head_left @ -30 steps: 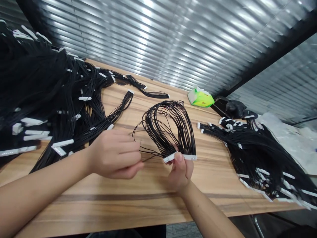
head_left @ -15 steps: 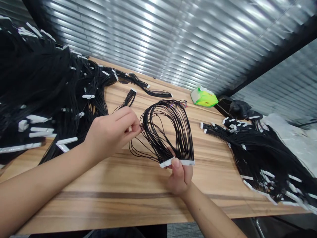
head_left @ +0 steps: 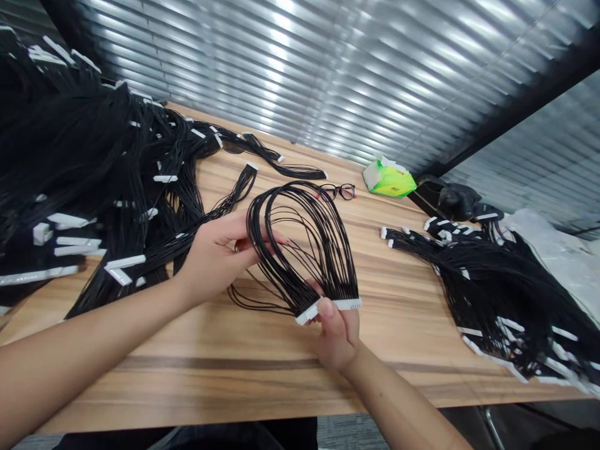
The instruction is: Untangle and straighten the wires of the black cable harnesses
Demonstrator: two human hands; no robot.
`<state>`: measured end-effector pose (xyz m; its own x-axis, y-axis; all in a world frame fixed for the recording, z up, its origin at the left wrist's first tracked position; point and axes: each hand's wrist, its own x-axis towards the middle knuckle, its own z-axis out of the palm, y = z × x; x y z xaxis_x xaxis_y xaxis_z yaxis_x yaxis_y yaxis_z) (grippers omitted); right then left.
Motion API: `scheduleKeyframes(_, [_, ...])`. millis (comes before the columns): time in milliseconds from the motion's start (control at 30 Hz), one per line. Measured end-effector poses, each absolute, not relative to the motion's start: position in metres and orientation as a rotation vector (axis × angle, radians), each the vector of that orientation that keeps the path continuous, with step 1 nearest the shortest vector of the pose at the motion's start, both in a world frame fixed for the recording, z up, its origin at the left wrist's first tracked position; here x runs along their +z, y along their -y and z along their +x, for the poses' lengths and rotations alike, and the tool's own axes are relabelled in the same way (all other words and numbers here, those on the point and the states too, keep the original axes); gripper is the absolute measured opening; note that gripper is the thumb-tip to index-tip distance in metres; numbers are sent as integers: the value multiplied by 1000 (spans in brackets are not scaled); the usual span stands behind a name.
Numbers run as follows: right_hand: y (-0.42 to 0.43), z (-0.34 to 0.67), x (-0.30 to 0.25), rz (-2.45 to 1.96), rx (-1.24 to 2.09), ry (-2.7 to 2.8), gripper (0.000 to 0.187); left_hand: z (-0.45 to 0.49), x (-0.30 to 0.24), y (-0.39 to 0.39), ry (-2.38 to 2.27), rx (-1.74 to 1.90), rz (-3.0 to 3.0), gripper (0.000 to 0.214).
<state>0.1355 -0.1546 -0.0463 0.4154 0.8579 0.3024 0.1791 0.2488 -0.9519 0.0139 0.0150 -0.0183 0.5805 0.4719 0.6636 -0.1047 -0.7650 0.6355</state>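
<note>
My right hand (head_left: 335, 334) pinches a white multi-pin connector (head_left: 328, 307) between thumb and fingers. A loop of thin black wires (head_left: 300, 237) rises from that connector and arcs to the left. My left hand (head_left: 216, 257) has its fingers among the loop's left side, holding several wires. A few loose wires (head_left: 253, 300) droop onto the wooden table (head_left: 197, 381) below the loop.
Large tangled wire harnesses with white connectors (head_left: 84, 169) cover the left of the table, and another bundle (head_left: 497, 294) lies on the right. Black-framed glasses (head_left: 337, 191) and a green tissue pack (head_left: 389, 180) sit near the far edge, before window blinds.
My left hand has moved down and around the loop's left side, gathering wires. The loop has shifted left, and the glasses behind it now show fully. The right hand still holds the connector.
</note>
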Motion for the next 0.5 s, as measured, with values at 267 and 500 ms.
scheduleKeyframes(267, [151, 138, -33, -1122, 887, 1311, 40, 14, -11, -23, 209, 1171, 2458, 10])
scheduleKeyframes(500, [155, 141, -26, -1156, 1017, 1290, 45, 12, -5, -25, 256, 648, 2232, 13])
